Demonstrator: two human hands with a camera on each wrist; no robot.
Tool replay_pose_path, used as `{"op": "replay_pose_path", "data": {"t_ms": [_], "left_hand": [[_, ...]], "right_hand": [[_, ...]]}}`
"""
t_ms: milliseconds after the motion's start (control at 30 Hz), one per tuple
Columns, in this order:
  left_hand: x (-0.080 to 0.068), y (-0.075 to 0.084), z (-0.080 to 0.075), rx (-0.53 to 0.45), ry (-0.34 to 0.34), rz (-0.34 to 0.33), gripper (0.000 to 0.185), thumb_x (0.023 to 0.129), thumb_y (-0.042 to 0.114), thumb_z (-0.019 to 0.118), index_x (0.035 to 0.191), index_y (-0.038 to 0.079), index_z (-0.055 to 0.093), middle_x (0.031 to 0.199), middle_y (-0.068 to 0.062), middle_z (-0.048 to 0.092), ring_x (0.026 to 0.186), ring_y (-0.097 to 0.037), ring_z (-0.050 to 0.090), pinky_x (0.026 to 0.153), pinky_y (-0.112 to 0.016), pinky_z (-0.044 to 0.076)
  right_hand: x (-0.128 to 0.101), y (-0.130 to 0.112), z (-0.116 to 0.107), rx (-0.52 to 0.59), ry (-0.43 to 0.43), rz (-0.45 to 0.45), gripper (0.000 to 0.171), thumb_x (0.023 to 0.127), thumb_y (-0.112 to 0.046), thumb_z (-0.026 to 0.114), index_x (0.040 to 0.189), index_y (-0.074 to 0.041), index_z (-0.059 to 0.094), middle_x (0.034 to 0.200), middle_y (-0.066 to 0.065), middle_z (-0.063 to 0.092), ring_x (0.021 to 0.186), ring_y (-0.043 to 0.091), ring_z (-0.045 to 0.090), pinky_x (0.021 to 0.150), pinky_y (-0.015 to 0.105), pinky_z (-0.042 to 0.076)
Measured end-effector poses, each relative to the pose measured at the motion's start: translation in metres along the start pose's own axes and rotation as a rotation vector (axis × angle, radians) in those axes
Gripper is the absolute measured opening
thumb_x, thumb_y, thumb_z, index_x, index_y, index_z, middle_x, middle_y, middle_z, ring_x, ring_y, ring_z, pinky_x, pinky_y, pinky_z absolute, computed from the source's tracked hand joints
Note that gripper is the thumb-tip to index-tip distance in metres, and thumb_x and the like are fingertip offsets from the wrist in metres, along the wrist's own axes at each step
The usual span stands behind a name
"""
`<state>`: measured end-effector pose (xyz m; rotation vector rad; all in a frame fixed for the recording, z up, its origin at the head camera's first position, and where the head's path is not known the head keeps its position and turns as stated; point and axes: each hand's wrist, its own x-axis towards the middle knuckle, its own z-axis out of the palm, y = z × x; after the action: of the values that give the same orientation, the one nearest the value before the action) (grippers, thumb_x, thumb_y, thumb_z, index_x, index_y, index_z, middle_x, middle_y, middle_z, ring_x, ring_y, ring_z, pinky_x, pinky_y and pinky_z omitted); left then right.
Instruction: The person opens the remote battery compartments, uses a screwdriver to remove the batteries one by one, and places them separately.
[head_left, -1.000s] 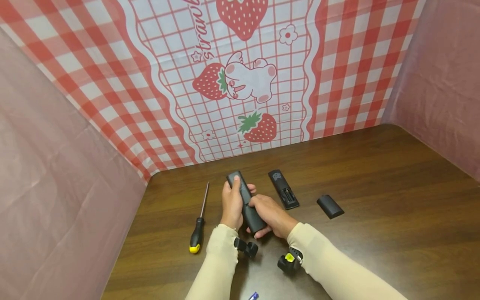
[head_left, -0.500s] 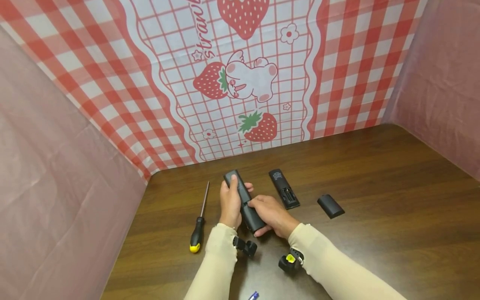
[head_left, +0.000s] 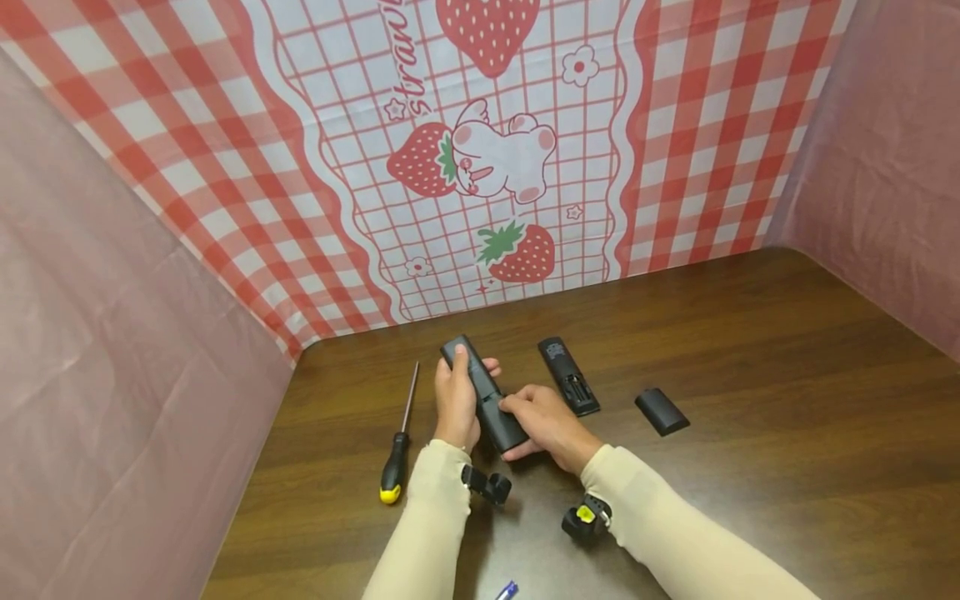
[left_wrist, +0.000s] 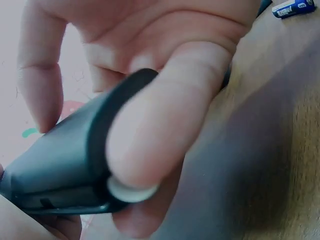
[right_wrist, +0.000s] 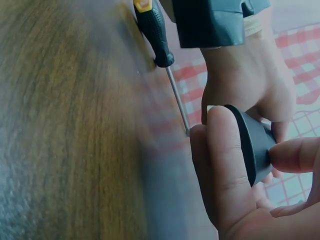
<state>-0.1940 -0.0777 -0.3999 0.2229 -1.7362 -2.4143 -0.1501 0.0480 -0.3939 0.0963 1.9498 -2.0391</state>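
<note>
Between the left hand [head_left: 456, 400] and right hand [head_left: 553, 425] slants the remote [head_left: 487, 392]; left fingers grip its far half, thumb on top, right thumb and fingers pinch its near half.

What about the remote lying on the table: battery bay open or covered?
Open: the battery bay of that remote shows its inside, uncovered.
</note>
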Motion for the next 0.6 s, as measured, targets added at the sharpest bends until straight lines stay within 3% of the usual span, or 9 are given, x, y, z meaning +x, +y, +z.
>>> {"op": "replay_pose_path", "data": {"t_ms": [200,600], "left_hand": [[-0.0005,-0.0021,-0.0013,-0.015,0.019,-0.021,0.037,0.109,0.036,0.04,0.126,0.003,0.047,0.09,-0.013,0.073,0.089,-0.027,0.072,0.076,-0.032,0.054],[0.0007,-0.001,-0.0055,-0.019,0.02,-0.011,0.038,0.109,0.037,0.041,0.127,0.004,0.046,0.094,-0.015,0.073,0.093,-0.031,0.072,0.073,-0.031,0.053]], "right_hand": [[0.0,0.0019,-0.0018,-0.002,0.003,0.004,0.023,0.095,-0.016,0.058,0.102,0.006,0.056,0.099,0.023,0.056,0.076,0.032,0.066,0.056,0.042,0.059],[-0.0009,0.0043,-0.0049,-0.09,0.006,-0.011,0.022,0.094,-0.016,0.06,0.1,0.005,0.06,0.098,0.021,0.057,0.076,0.031,0.065,0.055,0.041,0.058]]}}
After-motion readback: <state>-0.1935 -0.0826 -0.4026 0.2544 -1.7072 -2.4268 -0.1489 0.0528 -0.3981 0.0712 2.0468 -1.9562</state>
